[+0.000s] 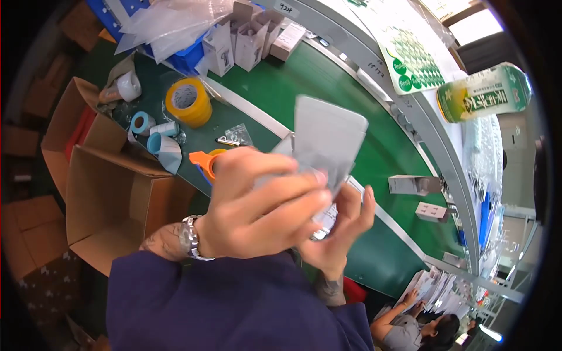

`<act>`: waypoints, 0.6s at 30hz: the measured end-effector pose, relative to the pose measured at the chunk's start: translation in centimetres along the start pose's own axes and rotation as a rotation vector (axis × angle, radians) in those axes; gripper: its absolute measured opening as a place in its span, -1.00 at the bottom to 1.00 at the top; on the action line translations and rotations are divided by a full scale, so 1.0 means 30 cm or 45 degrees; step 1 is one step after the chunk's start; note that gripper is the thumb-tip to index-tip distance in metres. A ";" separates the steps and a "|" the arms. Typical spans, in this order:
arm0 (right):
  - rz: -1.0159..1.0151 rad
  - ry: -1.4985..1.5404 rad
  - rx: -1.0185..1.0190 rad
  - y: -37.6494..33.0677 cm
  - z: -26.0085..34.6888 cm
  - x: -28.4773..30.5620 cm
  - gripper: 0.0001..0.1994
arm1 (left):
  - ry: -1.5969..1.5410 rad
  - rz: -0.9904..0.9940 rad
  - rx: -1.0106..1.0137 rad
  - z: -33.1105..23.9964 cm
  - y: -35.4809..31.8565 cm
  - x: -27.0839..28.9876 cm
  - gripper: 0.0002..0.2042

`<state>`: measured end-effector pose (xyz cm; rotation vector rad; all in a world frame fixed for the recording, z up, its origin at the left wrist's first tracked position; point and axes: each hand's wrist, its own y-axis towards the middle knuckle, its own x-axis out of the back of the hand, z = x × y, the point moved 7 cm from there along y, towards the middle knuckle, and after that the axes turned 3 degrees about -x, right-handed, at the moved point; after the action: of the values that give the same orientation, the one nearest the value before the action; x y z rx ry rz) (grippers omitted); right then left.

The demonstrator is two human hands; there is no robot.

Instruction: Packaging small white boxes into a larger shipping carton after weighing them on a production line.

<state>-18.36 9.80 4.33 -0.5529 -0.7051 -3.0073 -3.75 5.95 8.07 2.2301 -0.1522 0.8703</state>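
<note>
Both my hands are raised over the green workbench, around a small pale grey carton [329, 130] with one flap standing up. My left hand [260, 202], a metal watch on its wrist, is closed with its fingertips against the front of the carton and hides much of it. From the other side my right hand [342, 231] grips the carton lower down, thumb and fingers curled round it. Printed white paper or card shows between the two hands. What else may be in the carton is hidden by my fingers.
An open cardboard box [111, 199] stands at left. Near it lie a yellow tape roll [188, 101], blue label rolls [165, 149] and an orange tape cutter [202, 161]. Small cartons [250, 47] stand at the back; others [414, 185] lie right, below a shelf holding a bottle [485, 93]. A co-worker [410, 330] sits lower right.
</note>
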 end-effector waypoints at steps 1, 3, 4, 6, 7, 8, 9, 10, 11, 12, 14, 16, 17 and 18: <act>-0.037 0.138 -0.056 -0.034 0.009 0.024 -0.06 | -0.146 0.007 0.025 -0.002 -0.031 -0.028 -0.84; -0.086 0.426 -0.166 -0.071 0.007 0.051 -0.03 | -0.427 0.013 0.101 0.020 -0.108 -0.064 -0.80; -0.096 0.416 -0.164 -0.072 -0.003 0.056 -0.03 | -0.565 0.020 0.135 0.030 -0.131 -0.103 -0.77; 0.023 0.546 -0.442 -0.088 -0.077 0.037 -0.10 | -0.841 0.038 0.224 0.056 -0.170 -0.179 -0.71; 0.087 0.615 -0.588 -0.107 -0.111 0.023 -0.14 | -0.977 0.047 0.279 0.088 -0.183 -0.209 -0.68; 0.153 0.686 -0.733 -0.130 -0.140 0.004 -0.18 | -1.109 0.055 0.335 0.091 -0.225 -0.233 -0.65; 0.146 0.678 -0.741 -0.136 -0.158 -0.002 -0.18 | -1.121 0.058 0.336 0.080 -0.226 -0.244 -0.65; 0.035 0.739 -0.663 -0.134 -0.172 0.005 -0.25 | -1.250 -0.013 0.383 0.072 -0.221 -0.256 -0.64; -0.081 0.797 -0.579 -0.136 -0.183 0.016 -0.31 | -1.378 -0.082 0.424 0.058 -0.210 -0.272 -0.63; -0.196 0.853 -0.491 -0.137 -0.189 0.030 -0.38 | -1.505 -0.152 0.465 0.047 -0.201 -0.286 -0.63; -0.317 0.905 -0.402 -0.131 -0.186 0.054 -0.45 | -1.634 -0.216 0.508 0.043 -0.197 -0.293 -0.62; -0.275 0.861 -0.515 -0.108 -0.167 0.052 -0.58 | -1.569 -0.094 0.602 0.036 -0.185 -0.290 -0.66; -0.250 0.839 -0.573 -0.102 -0.155 0.050 -0.65 | -1.534 -0.037 0.651 0.031 -0.182 -0.285 -0.69; -0.224 0.816 -0.631 -0.103 -0.154 0.046 -0.71 | -1.499 0.020 0.700 0.030 -0.184 -0.285 -0.71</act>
<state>-21.45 10.70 -0.40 0.5074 0.0349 -3.2068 -7.89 8.15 -1.01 2.9784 -0.5100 -0.5779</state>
